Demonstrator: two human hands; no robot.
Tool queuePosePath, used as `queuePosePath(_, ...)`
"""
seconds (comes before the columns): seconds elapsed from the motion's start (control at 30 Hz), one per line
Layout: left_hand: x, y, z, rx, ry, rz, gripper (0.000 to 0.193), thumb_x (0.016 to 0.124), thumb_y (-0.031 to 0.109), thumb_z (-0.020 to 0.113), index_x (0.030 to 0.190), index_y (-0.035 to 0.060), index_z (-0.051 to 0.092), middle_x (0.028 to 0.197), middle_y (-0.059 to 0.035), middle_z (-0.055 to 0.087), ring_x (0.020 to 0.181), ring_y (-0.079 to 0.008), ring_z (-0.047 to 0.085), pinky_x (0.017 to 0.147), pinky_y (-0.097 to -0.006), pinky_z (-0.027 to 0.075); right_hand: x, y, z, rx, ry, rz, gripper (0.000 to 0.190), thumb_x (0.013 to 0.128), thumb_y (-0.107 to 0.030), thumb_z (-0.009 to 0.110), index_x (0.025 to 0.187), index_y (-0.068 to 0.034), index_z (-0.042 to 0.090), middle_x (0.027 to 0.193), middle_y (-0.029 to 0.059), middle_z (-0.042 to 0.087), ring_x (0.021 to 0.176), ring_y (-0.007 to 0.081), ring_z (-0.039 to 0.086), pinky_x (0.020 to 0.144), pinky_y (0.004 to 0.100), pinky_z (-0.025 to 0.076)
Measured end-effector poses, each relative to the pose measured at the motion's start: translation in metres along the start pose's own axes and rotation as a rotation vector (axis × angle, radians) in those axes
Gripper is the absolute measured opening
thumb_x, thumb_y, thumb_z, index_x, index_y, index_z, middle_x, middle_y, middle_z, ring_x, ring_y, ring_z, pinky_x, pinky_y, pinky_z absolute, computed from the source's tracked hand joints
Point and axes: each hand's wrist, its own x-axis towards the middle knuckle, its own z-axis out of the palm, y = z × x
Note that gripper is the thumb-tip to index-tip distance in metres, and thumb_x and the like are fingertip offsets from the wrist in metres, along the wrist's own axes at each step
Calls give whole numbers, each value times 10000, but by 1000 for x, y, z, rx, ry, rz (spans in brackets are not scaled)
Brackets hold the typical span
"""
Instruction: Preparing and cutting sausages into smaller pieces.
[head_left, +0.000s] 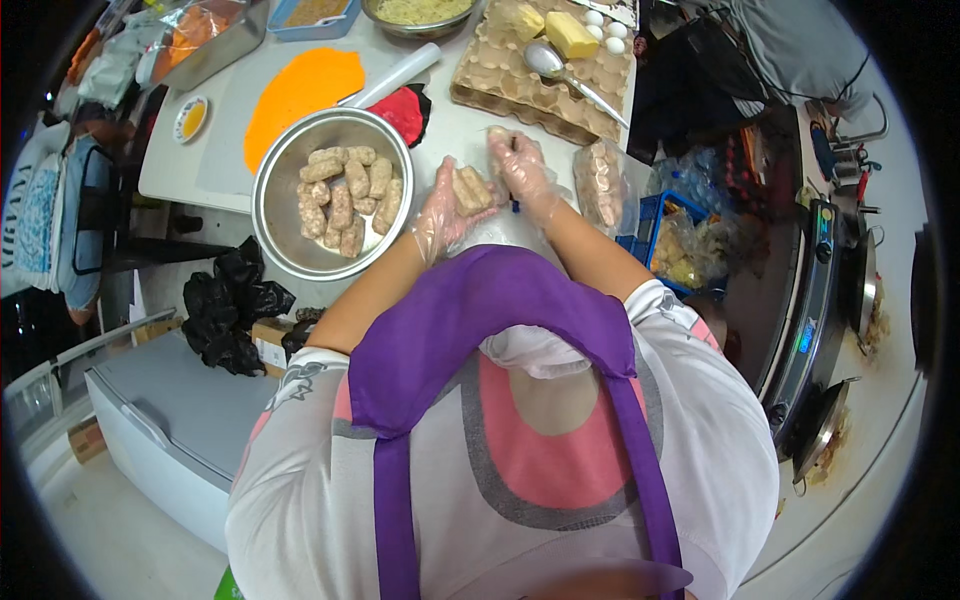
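My left hand, in a clear plastic glove, lies palm up with short pale meat rolls on its palm and fingers. Just right of it, my right hand, gloved too, has its fingers bent together around a small pale piece, mostly hidden by the fingers. To the left, a steel bowl holds several similar meat rolls. A clear plastic bag of more rolls lies right of my right hand.
Behind the bowl are an orange sheet, a plastic-wrapped roll and something red. Egg trays carry butter, a spoon and several eggs. A small dish stands at the left; a blue crate is beyond the table's right side.
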Motion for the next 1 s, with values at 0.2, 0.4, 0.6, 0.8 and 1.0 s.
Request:
queuePosePath(0.2, -2, -12, -3, 39, 19, 153, 670, 903, 611, 297, 1197, 32, 462, 1088, -127, 576, 985, -254, 584, 813, -410, 507, -7, 9, -1, -476, -150, 151, 518, 798, -401, 570, 1070, 39, 575, 994, 248, 609, 983, 360, 579, 871, 404, 425)
queuePosePath(0.4, -6, -10, 4, 135, 210, 274, 561, 932, 527, 352, 1179, 40, 482, 1071, -112, 582, 985, -225, 575, 822, -382, 488, -5, -11, 1, -332, -83, 204, 581, 815, -464, 565, 1097, 44, 569, 1023, 239, 597, 1000, 323, 570, 866, 371, 429)
queuePosePath(0.6, -11, -9, 12, 797, 369, 802, 524, 944, 483, 378, 1065, -9, 511, 903, -90, 574, 819, -165, 553, 738, -302, 463, -31, -1, 25, -62, -101, 89, 697, 783, -531, 572, 1102, 88, 534, 1037, 241, 603, 955, 321, 594, 833, 375, 444)
queuePosePath(0.8, -26, 3, 22, 600, 266, 438, 555, 950, 477, 355, 1020, -31, 568, 935, -99, 582, 834, -189, 546, 765, -315, 441, -48, -30, 24, -168, -6, -41, 389, 793, -365, 632, 849, 11, 551, 837, 218, 601, 784, 342, 591, 701, 406, 456)
queuePosePath(1.0, 0, -13, -6, 137, 176, 236, 599, 936, 525, 342, 1012, -20, 578, 816, -80, 598, 696, -188, 575, 660, -307, 487, -57, -39, 21, -347, -85, -115, 282, 783, -301, 642, 841, -33, 572, 831, 179, 614, 764, 338, 600, 682, 404, 466)
